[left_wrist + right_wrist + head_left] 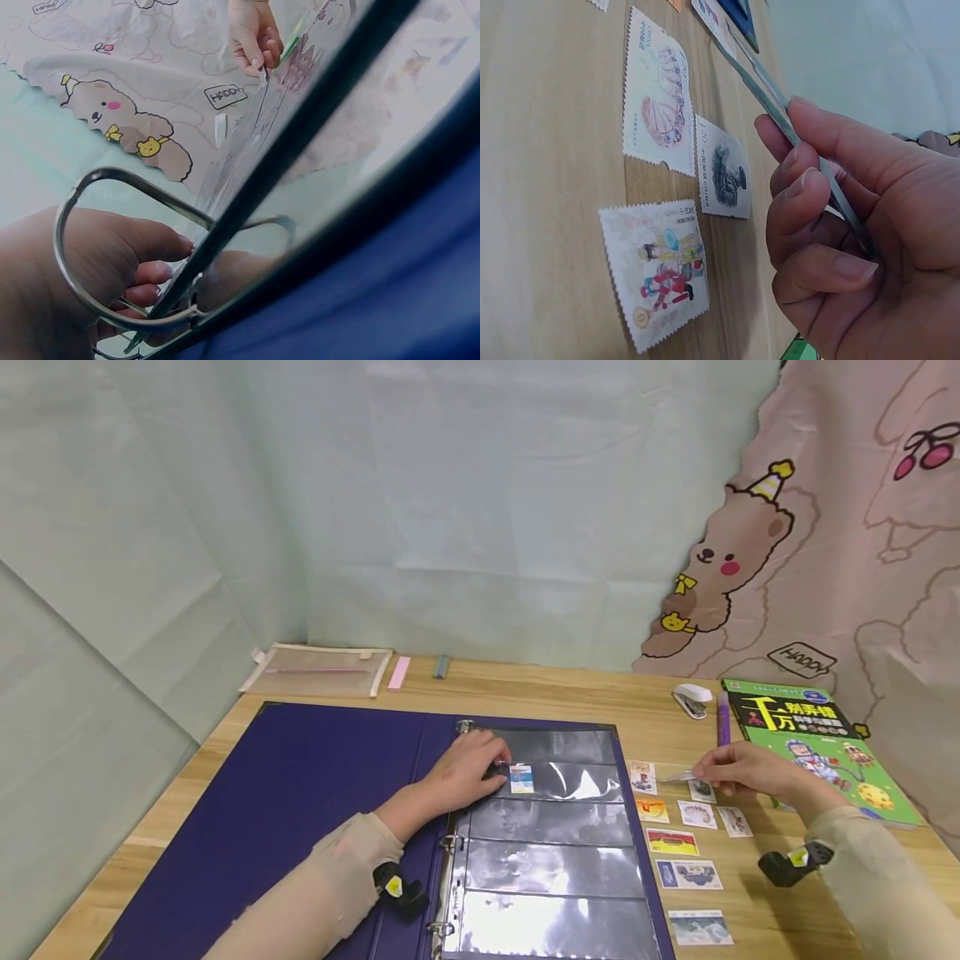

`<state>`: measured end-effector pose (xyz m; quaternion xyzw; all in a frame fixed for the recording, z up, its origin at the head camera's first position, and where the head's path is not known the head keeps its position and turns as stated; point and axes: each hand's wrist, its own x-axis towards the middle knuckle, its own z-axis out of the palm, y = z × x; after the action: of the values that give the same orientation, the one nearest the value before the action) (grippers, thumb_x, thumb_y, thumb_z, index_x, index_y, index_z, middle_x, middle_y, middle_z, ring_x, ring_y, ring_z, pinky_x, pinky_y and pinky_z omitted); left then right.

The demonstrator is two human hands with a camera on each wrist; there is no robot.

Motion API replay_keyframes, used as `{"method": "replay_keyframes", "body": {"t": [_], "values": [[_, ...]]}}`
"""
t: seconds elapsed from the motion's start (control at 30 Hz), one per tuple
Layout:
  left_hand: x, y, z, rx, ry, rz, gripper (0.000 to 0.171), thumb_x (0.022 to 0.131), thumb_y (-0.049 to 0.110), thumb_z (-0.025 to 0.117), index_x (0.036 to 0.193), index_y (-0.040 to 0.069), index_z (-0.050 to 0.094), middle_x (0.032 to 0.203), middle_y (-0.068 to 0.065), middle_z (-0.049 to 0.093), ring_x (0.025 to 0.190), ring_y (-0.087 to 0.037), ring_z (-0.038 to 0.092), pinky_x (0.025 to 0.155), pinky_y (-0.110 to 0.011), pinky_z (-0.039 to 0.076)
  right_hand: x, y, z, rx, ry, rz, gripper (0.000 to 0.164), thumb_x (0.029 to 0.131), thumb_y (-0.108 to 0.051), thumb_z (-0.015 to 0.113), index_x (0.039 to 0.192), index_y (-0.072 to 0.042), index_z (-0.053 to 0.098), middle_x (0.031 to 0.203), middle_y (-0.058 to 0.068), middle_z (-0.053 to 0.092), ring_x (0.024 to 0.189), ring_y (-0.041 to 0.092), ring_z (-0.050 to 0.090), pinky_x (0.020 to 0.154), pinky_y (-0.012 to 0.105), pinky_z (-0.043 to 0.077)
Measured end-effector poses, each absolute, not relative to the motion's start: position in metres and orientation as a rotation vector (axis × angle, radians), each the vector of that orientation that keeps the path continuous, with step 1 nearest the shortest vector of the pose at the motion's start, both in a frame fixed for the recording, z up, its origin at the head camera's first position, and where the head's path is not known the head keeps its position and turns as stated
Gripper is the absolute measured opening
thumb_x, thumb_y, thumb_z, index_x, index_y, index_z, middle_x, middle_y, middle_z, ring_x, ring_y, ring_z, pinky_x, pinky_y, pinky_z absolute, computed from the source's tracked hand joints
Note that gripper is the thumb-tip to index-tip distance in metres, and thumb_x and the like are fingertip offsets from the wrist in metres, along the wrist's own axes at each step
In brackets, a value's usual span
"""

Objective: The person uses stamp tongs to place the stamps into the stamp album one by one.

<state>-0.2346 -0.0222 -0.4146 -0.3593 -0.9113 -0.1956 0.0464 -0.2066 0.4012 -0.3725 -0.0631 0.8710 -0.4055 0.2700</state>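
Observation:
My left hand (468,768) rests on a black stock page (551,822) by the binder's ring side. Its thumb and fingertips touch the page beside a blue and white stamp (521,779) in the second pocket row. In the left wrist view the left hand (112,262) shows behind a metal ring (64,259). My right hand (742,768) holds metal tweezers (772,97) between thumb and fingers, over the table right of the binder. The tweezer tips overlap the edge of a stamp (642,777) nearest the page. Below the right hand lies a grey portrait stamp (724,169).
The dark blue binder (300,793) lies open on the wooden table. Several stamps, including a red and yellow one (672,842), lie along its right edge. Farther back are a stapler (692,700), purple pen (723,720), green book (847,768), zip pouch (322,670) and pink strip (399,672).

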Motion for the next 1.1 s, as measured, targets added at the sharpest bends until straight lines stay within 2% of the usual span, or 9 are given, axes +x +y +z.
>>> {"method": "replay_keyframes", "body": {"t": [0.6,0.97,1.1], "values": [[-0.235,-0.023,-0.416,-1.098,-2.766,-0.588,0.017,0.08,0.025,0.065,0.092,0.018,0.056,0.082,0.006,0.048,0.081,-0.011,0.042,0.079,-0.032,0.036,-0.208,0.399,-0.373,-0.192,2.368,-1.114,0.032,0.091,-0.019,0.05,0.1,0.01,0.056,0.065,-0.006,0.053,0.051,0.002,0.044,0.041,0.021,0.031],[-0.235,-0.022,-0.417,-1.095,-2.765,-0.604,0.017,0.08,0.024,0.066,0.092,0.016,0.057,0.083,0.004,0.05,0.082,-0.011,0.044,0.08,-0.032,0.037,-0.205,0.4,-0.367,-0.186,2.429,-1.124,0.031,0.091,-0.02,0.049,0.1,0.009,0.056,0.069,-0.002,0.055,0.053,0.005,0.048,0.044,0.021,0.034],[-0.235,-0.022,-0.417,-1.096,-2.762,-0.604,0.017,0.08,0.024,0.066,0.092,0.016,0.057,0.083,0.004,0.051,0.082,-0.012,0.044,0.08,-0.033,0.037,-0.203,0.4,-0.363,-0.199,2.448,-1.118,0.031,0.092,-0.02,0.048,0.1,0.009,0.056,0.065,-0.002,0.056,0.051,0.005,0.044,0.043,0.021,0.033]]}}
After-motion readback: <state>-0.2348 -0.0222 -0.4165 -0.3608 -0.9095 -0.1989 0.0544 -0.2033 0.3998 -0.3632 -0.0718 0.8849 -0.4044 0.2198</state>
